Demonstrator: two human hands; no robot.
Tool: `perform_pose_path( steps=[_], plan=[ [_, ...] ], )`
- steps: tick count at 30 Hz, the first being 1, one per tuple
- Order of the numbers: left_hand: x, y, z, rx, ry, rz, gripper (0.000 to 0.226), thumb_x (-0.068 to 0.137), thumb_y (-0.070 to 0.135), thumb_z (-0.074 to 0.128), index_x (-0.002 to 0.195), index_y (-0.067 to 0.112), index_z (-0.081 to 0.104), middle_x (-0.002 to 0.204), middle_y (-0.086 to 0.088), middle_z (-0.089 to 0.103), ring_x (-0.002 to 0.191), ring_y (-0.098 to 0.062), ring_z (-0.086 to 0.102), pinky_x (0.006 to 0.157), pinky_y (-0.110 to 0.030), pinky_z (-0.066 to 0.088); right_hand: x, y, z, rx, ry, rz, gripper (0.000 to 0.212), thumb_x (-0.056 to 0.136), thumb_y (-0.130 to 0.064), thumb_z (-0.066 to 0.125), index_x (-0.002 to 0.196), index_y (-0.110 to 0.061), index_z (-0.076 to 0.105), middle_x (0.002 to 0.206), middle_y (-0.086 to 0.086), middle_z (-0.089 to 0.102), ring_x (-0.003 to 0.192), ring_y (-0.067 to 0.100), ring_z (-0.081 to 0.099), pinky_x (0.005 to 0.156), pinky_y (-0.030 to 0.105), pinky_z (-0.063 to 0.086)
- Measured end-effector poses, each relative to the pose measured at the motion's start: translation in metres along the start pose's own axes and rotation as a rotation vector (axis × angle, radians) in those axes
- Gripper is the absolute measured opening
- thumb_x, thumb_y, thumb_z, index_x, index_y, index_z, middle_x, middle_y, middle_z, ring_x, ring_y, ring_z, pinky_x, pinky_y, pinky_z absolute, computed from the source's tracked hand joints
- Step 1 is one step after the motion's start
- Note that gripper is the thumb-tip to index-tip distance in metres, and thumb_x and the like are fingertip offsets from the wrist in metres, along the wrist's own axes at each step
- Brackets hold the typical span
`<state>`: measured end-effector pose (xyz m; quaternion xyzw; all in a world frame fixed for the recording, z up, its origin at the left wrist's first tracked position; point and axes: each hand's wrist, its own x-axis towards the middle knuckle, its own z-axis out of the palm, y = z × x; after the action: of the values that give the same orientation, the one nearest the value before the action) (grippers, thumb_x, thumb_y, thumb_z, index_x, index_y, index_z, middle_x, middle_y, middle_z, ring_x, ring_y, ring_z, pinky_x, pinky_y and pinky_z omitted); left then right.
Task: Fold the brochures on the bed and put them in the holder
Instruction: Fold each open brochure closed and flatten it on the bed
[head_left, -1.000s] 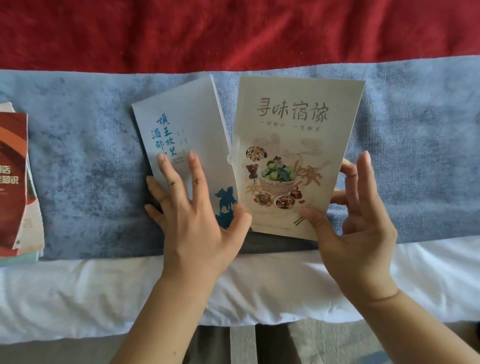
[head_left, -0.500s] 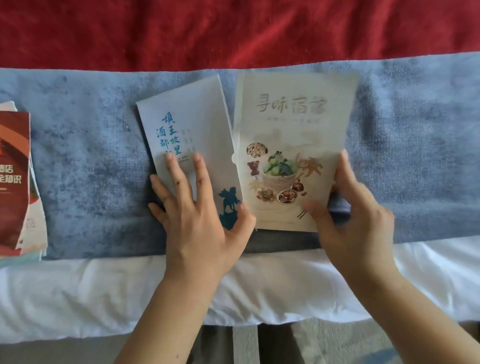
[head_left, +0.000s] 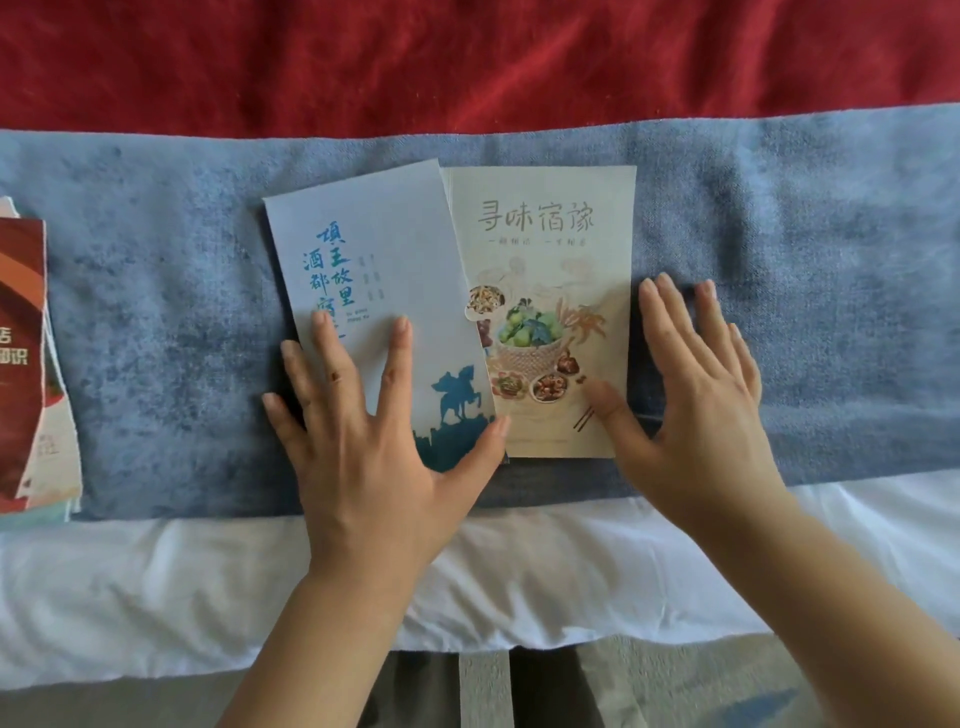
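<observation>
A long blue fuzzy towel strip (head_left: 156, 312) lies across the bed, and everything else sits around it. On the middle of this strip there are 2 paper brochure panels side by side. The pale blue panel with blue writing and a dark blue horse rider (head_left: 374, 291) is tilted a little, and its right edge lies over the left edge of the cream panel with a picture of a food basket (head_left: 550, 260). The cream panel lies flat.

There are 2 bare hands. The left hand (head_left: 363, 441) lies flat on the lower part of the blue panel, fingers spread wide apart. The right hand (head_left: 696, 395) rests just right of the cream panel, fingers spread on the strip, with the thumb on the panel's lower right corner.

At the left end of the strip sits 1 stack of red and white brochures (head_left: 31, 374), cut off by the edge. Above the strip is 1 red blanket (head_left: 467, 57). Below it is 1 white sheet (head_left: 156, 582).
</observation>
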<state>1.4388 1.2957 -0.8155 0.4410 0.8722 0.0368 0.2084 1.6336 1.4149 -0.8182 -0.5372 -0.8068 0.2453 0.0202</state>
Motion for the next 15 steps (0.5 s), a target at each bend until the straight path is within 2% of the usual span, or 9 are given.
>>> perform_pose_path(
  steps=[4,7,10,12,13,15],
  plan=[
    [0.007,-0.008,-0.006,-0.03,0.042,-0.011,0.114,0.076,0.095,0.043,0.164,0.029,0.014,0.169,-0.026,-0.004,0.157,-0.042,0.003,0.126,-0.058,0.005,0.019,-0.005,-0.002,-0.059,-0.034,-0.019,0.078,0.105,-0.055,0.04,0.165,-0.013,0.015,0.172,0.001,0.014,0.16,0.022,-0.004,0.129,0.043,-0.006],
    [0.019,-0.017,-0.013,-0.02,0.074,-0.045,0.12,0.074,0.097,0.042,0.164,0.03,0.001,0.168,-0.027,0.005,0.156,-0.038,0.011,0.127,-0.053,0.004,0.041,-0.014,0.0,-0.07,-0.042,-0.018,0.083,0.106,-0.056,0.035,0.165,-0.007,0.002,0.173,0.005,0.007,0.16,0.022,-0.007,0.128,0.039,-0.01],
    [0.03,-0.02,-0.013,-0.122,0.08,-0.07,0.118,0.07,0.093,0.051,0.163,0.032,0.011,0.17,-0.017,0.009,0.153,-0.043,0.016,0.12,-0.062,0.03,0.055,-0.03,0.007,-0.009,-0.056,-0.017,0.086,0.106,-0.05,0.037,0.163,0.0,-0.004,0.173,0.009,0.004,0.16,0.023,-0.007,0.128,0.036,-0.009],
    [0.036,-0.013,-0.01,-0.146,0.084,-0.006,0.114,0.07,0.09,0.055,0.162,0.032,0.022,0.17,-0.016,0.011,0.153,-0.045,0.019,0.114,-0.063,0.039,0.06,-0.045,0.015,0.006,-0.061,-0.066,0.083,0.106,-0.047,0.037,0.163,-0.001,-0.003,0.173,0.01,0.005,0.16,0.025,-0.007,0.128,0.038,-0.009],
    [0.04,-0.009,-0.008,-0.14,0.1,0.035,0.11,0.072,0.087,0.056,0.161,0.03,0.026,0.169,-0.019,0.012,0.152,-0.045,0.02,0.116,-0.062,0.036,0.062,-0.054,0.02,0.01,-0.064,-0.092,0.082,0.106,-0.047,0.036,0.164,-0.003,-0.002,0.173,0.011,0.003,0.16,0.026,-0.008,0.128,0.039,-0.009],
    [0.046,-0.003,-0.005,-0.112,0.121,0.087,0.102,0.079,0.081,0.054,0.161,0.025,0.03,0.168,-0.026,0.011,0.153,-0.046,0.017,0.123,-0.057,0.021,0.064,-0.069,0.029,0.003,-0.065,-0.101,0.079,0.107,-0.049,0.033,0.164,-0.006,0.0,0.172,0.014,-0.004,0.159,0.028,-0.011,0.128,0.041,-0.01]
  ],
)
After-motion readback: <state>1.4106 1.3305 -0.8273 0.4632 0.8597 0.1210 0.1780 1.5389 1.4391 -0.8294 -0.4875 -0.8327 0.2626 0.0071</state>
